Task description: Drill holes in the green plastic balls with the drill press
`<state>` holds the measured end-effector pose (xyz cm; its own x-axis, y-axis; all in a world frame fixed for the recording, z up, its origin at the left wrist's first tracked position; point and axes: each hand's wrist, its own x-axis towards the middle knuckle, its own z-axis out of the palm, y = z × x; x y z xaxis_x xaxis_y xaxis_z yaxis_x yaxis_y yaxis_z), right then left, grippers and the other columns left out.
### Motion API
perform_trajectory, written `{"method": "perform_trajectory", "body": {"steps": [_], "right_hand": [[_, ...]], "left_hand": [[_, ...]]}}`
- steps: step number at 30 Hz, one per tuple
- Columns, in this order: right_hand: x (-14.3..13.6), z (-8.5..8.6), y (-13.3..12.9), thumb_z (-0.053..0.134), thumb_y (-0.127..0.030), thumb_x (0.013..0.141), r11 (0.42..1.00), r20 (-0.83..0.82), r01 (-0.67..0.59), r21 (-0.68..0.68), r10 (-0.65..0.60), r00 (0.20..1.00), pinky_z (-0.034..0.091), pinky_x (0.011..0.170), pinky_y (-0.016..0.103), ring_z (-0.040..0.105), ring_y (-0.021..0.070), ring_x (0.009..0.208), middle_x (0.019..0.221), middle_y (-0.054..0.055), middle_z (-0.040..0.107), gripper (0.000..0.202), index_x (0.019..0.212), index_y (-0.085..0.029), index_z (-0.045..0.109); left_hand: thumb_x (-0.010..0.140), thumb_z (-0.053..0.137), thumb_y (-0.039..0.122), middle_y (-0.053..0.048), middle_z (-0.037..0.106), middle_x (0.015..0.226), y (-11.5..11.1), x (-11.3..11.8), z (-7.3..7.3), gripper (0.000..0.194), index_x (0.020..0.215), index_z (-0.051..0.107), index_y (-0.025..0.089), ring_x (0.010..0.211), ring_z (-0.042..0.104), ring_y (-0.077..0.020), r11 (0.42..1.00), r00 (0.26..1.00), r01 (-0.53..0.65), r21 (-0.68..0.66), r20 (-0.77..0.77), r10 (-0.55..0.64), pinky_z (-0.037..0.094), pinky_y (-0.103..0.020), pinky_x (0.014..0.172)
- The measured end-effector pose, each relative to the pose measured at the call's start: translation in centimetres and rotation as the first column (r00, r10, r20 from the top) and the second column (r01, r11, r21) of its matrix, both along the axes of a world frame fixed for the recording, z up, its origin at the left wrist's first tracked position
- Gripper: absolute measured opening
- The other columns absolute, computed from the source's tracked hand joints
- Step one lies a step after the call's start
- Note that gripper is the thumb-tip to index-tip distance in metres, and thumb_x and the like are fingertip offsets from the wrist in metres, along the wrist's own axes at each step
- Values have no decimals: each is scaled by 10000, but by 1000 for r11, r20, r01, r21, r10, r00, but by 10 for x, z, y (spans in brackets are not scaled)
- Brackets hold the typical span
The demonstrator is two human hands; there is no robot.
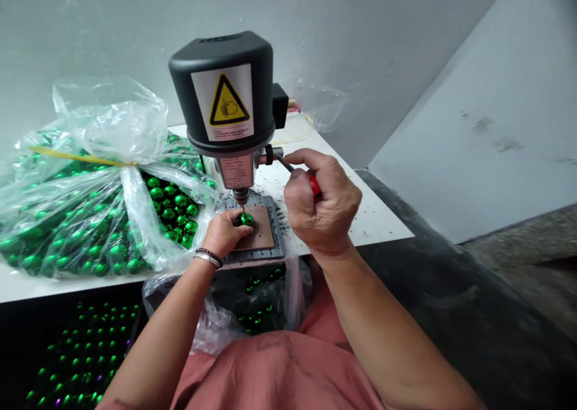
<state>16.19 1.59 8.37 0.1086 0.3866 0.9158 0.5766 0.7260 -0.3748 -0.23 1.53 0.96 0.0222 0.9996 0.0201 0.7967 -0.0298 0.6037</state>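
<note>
your left hand [229,231] pinches the shiny green ball [246,220] between thumb and fingers, so it sits right at their ends, over the brown board [262,229]. the ball is round, with no long axis to read, and the upright drill bit [244,208] meets its top or stops just above; i can't tell which. your right hand [322,196], farther off, up and to the right of those left fingers, is clenched around the red handle [314,187].
</note>
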Motion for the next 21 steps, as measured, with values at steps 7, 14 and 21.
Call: {"method": "perform_trajectory", "body": {"steps": [7, 14, 21], "right_hand": [[-4, -9, -5, 445, -165, 770, 999, -26, 54, 3, -54, 998, 413, 532, 272, 550, 112, 592, 758, -25, 640, 231, 936, -272, 565], [-5, -18, -3, 454, -144, 763, 996, -18, 78, 37, -78, 997, 411, 537, 265, 532, 106, 587, 799, -28, 643, 277, 983, -277, 557], [-4, -31, -4, 460, -86, 758, 997, 22, 66, 50, -67, 998, 415, 578, 222, 496, 74, 602, 751, -9, 601, 255, 963, -187, 575]], "left_hand": [[667, 620, 299, -4, 680, 941, -2, -2, -2, 379, 1038, 651, 228, 839, 596, -175, 1000, 999, 5, 12, 53, -6, 427, -261, 751], [664, 626, 295, -15, 678, 974, -2, -1, -3, 413, 1070, 636, 220, 853, 595, -176, 1000, 998, -24, -5, 65, 25, 428, -269, 772], [659, 632, 269, -5, 677, 1009, -2, -1, -4, 342, 998, 660, 228, 907, 591, -169, 1000, 998, -25, 18, 55, 24, 425, -252, 798]]}}
